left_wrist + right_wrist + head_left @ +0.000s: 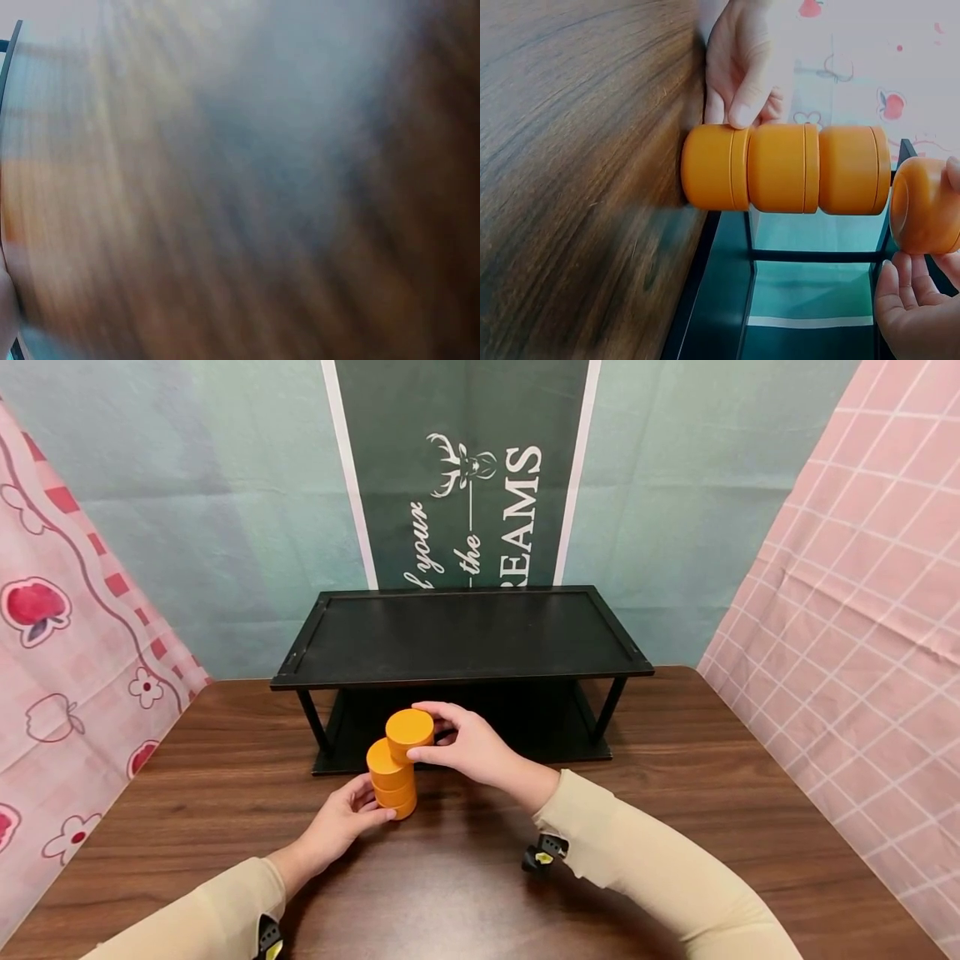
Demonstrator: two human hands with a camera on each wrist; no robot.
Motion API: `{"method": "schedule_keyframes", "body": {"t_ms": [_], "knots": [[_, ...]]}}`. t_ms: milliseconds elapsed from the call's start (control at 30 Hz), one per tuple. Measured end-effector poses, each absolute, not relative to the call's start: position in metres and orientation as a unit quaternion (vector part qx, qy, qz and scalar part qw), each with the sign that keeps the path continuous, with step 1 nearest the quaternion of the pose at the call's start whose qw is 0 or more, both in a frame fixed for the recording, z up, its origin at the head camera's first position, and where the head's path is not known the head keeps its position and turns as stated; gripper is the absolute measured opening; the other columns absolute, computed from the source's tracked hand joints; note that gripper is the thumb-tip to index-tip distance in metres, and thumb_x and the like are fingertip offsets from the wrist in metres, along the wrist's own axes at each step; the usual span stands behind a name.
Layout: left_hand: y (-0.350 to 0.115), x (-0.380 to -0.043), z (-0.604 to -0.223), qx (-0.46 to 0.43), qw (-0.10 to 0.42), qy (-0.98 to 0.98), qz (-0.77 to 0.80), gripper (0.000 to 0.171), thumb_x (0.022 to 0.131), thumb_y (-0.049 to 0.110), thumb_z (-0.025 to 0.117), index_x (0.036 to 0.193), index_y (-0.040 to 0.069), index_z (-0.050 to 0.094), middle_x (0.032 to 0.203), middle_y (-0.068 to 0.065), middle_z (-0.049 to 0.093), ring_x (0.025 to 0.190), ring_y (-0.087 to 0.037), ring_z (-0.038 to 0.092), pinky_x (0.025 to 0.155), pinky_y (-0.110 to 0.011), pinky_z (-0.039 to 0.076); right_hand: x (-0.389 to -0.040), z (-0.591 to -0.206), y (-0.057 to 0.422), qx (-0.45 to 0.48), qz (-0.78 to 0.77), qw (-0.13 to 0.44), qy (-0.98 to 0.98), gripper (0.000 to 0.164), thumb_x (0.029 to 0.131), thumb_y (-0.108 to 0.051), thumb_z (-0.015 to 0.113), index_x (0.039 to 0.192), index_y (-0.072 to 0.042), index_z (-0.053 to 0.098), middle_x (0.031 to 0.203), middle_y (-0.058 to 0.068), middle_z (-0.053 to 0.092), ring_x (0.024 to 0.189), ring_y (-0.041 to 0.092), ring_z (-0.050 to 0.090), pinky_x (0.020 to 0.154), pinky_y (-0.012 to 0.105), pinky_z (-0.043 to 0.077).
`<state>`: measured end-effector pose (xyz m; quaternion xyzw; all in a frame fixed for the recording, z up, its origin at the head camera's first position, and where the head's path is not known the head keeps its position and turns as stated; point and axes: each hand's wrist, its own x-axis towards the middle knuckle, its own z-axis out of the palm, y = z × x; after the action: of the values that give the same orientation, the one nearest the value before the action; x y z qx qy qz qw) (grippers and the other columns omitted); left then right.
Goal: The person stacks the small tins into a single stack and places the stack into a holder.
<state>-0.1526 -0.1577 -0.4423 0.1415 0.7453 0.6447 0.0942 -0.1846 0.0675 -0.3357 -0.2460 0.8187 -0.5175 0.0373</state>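
Observation:
Three orange lidded jars stand in an upright stack on the table, with the top jar (387, 768) over the middle jar (782, 168) and the bottom jar (712, 166). My left hand (335, 828) holds the bottom jar from the left, thumb in front. A fourth orange jar (409, 735) is gripped by my right hand (480, 747) between thumb and fingers. It hangs just above the stack, slightly tilted and shifted to the right; a thin gap shows in the right wrist view. The left wrist view is mostly blurred and hides the left hand's hold.
Close behind the jars stands a black two-level shelf (465, 635), its lower board near the stack. The brown wooden table (712, 793) spreads around it. Patterned cloths hang on the left (82, 652) and right (862, 610), with a green printed curtain (465, 402) at the back.

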Motion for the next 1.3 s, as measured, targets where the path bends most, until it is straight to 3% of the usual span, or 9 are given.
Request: {"method": "schedule_keyframes", "body": {"t_ms": [900,1133,1300], "knots": [[-0.159,-0.150,-0.440,0.145,0.097,0.748,0.640,0.057,0.083,0.005,0.069,0.132,-0.007,0.040,0.127,-0.024,0.050,0.115,-0.031,0.051,0.095,-0.029,0.043,-0.185,-0.340,0.045,-0.267,-0.507,0.039,0.819,0.059,0.078,-0.020,0.077,0.130,-0.009,0.053,0.112,0.002,0.058,0.094,0.014,0.054,0.085,0.038,0.051],[-0.159,-0.151,-0.440,0.149,0.098,0.748,0.640,0.058,0.083,0.006,0.069,0.131,-0.007,0.041,0.126,-0.024,0.050,0.115,-0.030,0.051,0.095,-0.029,0.043,-0.185,-0.340,0.044,-0.272,-0.490,0.030,0.828,0.059,0.078,-0.022,0.077,0.131,-0.011,0.053,0.115,0.000,0.057,0.095,0.012,0.054,0.083,0.030,0.051],[-0.159,-0.152,-0.440,0.149,0.098,0.747,0.640,0.058,0.083,0.005,0.069,0.131,-0.007,0.041,0.126,-0.024,0.050,0.115,-0.030,0.052,0.095,-0.030,0.044,-0.184,-0.339,0.044,-0.281,-0.478,0.026,0.832,0.061,0.078,-0.022,0.077,0.132,-0.010,0.052,0.116,0.001,0.056,0.096,0.013,0.054,0.083,0.033,0.051]]}}
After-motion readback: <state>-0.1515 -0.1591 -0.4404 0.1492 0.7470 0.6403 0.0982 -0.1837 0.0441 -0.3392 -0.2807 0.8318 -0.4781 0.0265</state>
